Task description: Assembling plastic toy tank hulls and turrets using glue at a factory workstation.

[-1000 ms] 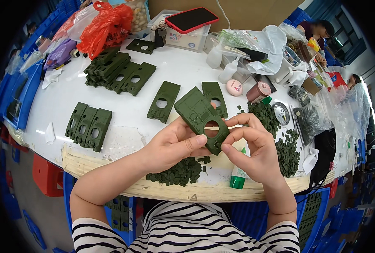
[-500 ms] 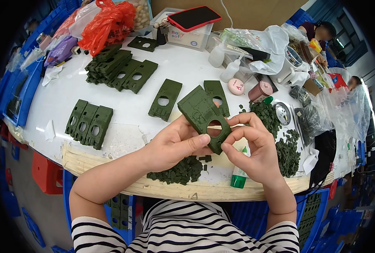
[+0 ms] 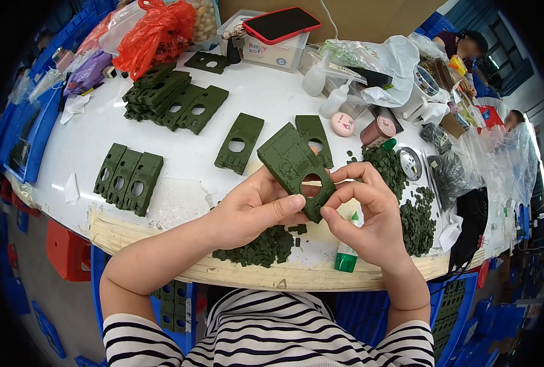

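I hold a dark green plastic plate with a round hole (image 3: 293, 165) tilted above the white table (image 3: 180, 177). My left hand (image 3: 253, 208) grips its lower left edge, thumb across the underside. My right hand (image 3: 366, 211) pinches its lower right corner, fingertips at the hole's rim. Beneath my hands lies a pile of small green pieces (image 3: 256, 248). A small green-capped glue bottle (image 3: 347, 254) stands under my right wrist.
More green plates lie flat: two (image 3: 241, 142) beyond my hands, three (image 3: 128, 177) at left, a stack (image 3: 174, 101) farther back. Green bits (image 3: 415, 214) heap at right. A red bag (image 3: 155, 33), a phone on a box (image 3: 281, 24), bottles and blue crates surround.
The plate has tilted slightly in my hands; the view shifted a little. Both hands keep their hold.
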Demonstrator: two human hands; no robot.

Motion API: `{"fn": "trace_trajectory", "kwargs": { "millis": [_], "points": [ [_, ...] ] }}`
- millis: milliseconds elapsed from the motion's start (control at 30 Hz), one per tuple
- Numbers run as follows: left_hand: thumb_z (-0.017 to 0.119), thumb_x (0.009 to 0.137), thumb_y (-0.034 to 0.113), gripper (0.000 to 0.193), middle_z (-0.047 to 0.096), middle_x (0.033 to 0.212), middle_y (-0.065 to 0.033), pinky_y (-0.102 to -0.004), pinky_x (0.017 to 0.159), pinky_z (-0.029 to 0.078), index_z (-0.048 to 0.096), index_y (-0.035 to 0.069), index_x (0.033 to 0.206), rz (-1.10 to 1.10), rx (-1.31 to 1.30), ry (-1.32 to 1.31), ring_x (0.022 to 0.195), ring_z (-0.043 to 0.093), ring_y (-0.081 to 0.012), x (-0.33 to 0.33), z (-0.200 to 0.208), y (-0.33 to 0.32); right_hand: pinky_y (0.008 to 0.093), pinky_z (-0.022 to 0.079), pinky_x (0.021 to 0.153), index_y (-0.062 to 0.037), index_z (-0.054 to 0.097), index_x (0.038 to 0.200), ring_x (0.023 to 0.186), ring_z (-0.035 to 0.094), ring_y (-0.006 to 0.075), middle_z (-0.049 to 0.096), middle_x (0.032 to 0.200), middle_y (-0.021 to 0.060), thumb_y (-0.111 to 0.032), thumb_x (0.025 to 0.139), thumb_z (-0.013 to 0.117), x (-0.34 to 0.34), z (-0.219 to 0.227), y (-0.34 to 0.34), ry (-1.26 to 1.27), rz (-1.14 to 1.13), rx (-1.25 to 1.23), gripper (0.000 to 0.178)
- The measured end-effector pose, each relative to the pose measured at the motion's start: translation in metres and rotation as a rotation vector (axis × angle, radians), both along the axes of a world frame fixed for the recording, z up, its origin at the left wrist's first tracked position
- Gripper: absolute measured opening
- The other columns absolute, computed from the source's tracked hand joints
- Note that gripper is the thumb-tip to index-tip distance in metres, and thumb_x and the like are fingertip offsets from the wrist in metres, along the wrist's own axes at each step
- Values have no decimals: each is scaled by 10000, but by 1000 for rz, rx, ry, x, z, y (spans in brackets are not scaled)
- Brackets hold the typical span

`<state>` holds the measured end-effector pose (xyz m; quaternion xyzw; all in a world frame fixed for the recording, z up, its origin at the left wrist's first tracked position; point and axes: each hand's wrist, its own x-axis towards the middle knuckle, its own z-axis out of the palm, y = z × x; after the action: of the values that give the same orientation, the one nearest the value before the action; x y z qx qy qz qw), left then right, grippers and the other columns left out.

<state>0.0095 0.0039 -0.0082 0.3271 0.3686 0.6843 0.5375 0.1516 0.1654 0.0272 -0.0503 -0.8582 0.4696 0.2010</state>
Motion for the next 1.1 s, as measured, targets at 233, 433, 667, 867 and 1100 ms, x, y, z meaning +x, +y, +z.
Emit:
{"fn": "trace_trajectory", "kwargs": {
  "millis": [233, 433, 667, 867, 1100],
  "points": [
    [495, 1006, 138, 656, 372, 1490, -147, -379, 988, 502, 118, 96, 1541, -4, 10, -5, 1284, 495, -225, 0, 0, 0, 344, 457, 899, -32, 678, 783, 1022, 602, 236, 615, 1050, 119, -63, 722, 752, 0, -1, -1, 1, -8, -5, 101],
    [495, 1007, 142, 649, 376, 1486, -146, -370, 985, 507, 127, 98, 1539, 7, 1, -9, 1287, 494, -225, 0, 0, -1, 342, 458, 899, -31, 673, 780, 1018, 603, 236, 616, 1051, 120, -62, 720, 753, -1, -1, -1, 2, -11, 0, 104],
    [520, 999, 167, 659, 441, 1432, -136, -366, 964, 522, 144, 104, 1537, 15, -6, 15, 1275, 505, -223, 0, 0, 0, 337, 462, 892, -31, 664, 782, 1007, 603, 236, 614, 1053, 120, -50, 721, 752, 0, 1, -2, 5, -13, 38, 109],
    [533, 994, 187, 667, 458, 1419, -136, -375, 960, 525, 152, 105, 1535, 21, -1, 16, 1268, 510, -221, 1, -3, 1, 341, 465, 888, -31, 646, 779, 1014, 602, 241, 607, 1054, 122, -51, 722, 755, 0, 0, -2, 2, -13, 53, 125],
    [521, 1003, 213, 671, 427, 1448, -145, -390, 981, 511, 134, 108, 1542, 3, -15, 34, 1297, 486, -237, -1, 2, -1, 336, 450, 887, -34, 625, 815, 1005, 592, 236, 602, 1058, 133, -61, 773, 737, 1, 1, 2, 53, 15, 9, 123]
  ]
}}
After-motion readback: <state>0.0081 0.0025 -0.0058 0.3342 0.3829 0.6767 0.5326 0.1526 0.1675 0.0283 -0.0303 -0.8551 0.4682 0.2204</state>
